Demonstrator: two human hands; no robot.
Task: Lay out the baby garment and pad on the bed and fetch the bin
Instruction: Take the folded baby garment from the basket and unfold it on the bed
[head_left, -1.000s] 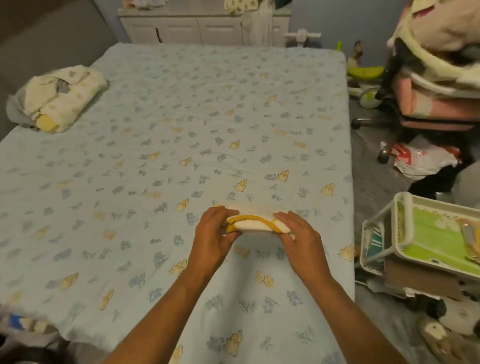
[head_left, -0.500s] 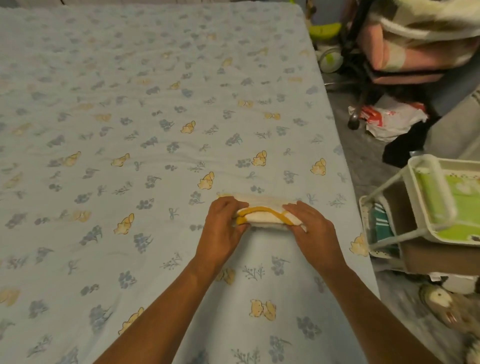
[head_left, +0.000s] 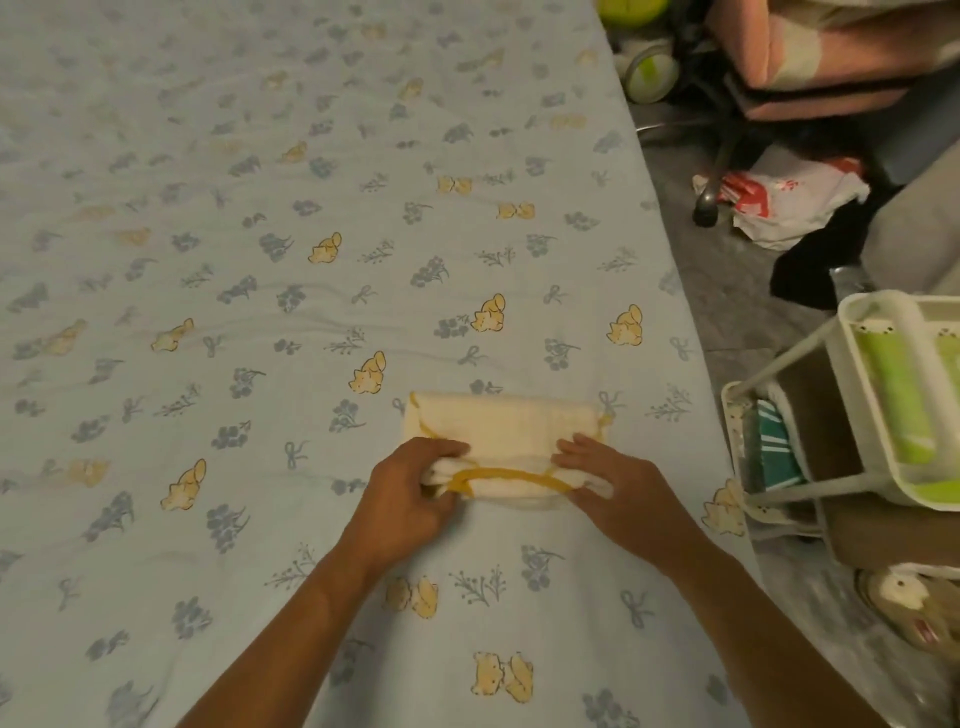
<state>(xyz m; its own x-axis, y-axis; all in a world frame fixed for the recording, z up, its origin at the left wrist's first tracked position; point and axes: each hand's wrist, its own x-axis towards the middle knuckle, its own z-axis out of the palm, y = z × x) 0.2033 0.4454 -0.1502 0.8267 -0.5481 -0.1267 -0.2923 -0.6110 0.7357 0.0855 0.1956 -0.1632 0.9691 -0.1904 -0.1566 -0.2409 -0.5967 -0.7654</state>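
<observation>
Item: baby garment (head_left: 506, 441), cream w/ yellow trim, part-unfolded, lying on bed (head_left: 260, 260) nr its right edge. Left hand (head_left: 410, 499): grip closed, pinching folded near edge, prob. to peel layers apart. Right hand (head_left: 618, 491): fingers flat, pressing garment to keep it in place. Pad, bin: not identifiable here.

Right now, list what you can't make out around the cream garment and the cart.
- Head view: near ends of the cream garment are covered by the left hand and right hand.
- Head view: the white cart is cut off by the right edge.
- Head view: no bin identifiable.
- Head view: left fingers tuck under the folds, hiding their tips.
</observation>
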